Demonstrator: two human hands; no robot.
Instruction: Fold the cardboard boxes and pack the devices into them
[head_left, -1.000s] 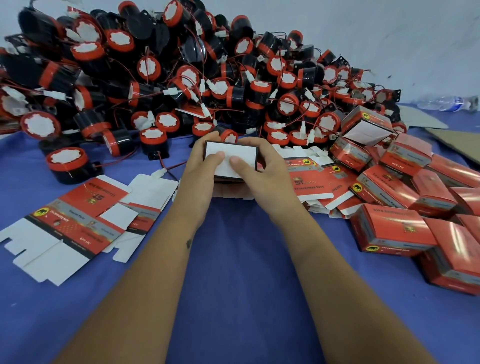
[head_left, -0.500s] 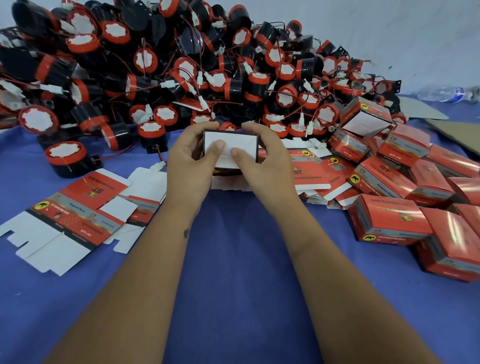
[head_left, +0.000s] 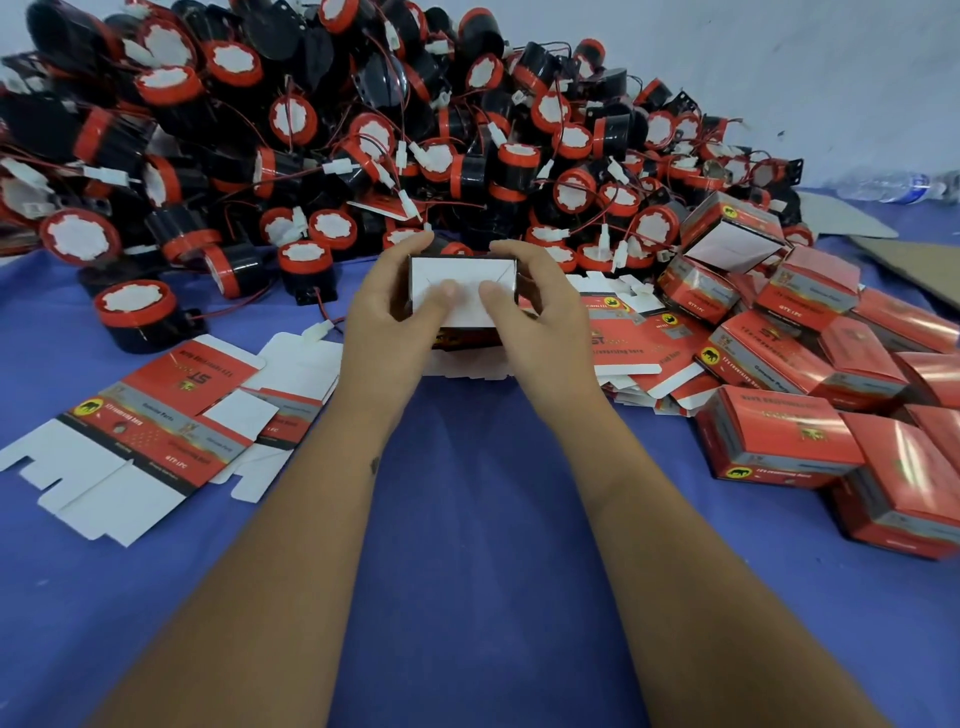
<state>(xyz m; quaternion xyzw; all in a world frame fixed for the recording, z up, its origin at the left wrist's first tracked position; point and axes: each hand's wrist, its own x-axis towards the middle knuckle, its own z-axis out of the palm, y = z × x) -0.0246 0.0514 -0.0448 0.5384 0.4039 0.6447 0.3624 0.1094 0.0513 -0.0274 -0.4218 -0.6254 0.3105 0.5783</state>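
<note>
Head view cut the pile of devices (head_left: 363, 130) off at the top and left edges, and the packed boxes (head_left: 779, 436) ran out of frame at the right. Print on the boxes was too small to read, and a bottle (head_left: 893, 184) by the wall was blurred. What sat inside the held box (head_left: 462, 291) could not be seen, since its white folded flaps faced the camera and its lower part was hidden behind the hands. Both forearms reached straight forward from the bottom edge and converged over the blue tabletop (head_left: 467, 519). The left hand (head_left: 384, 322) gripped the box's left end, fingers curled over the top and thumb pressed on the white flaps. The right hand (head_left: 540, 317) clamped the right end the same way, its thumb just beside the left thumb. The box was held just in front of the pile, above flat blanks (head_left: 135, 431) lying to the left.
</note>
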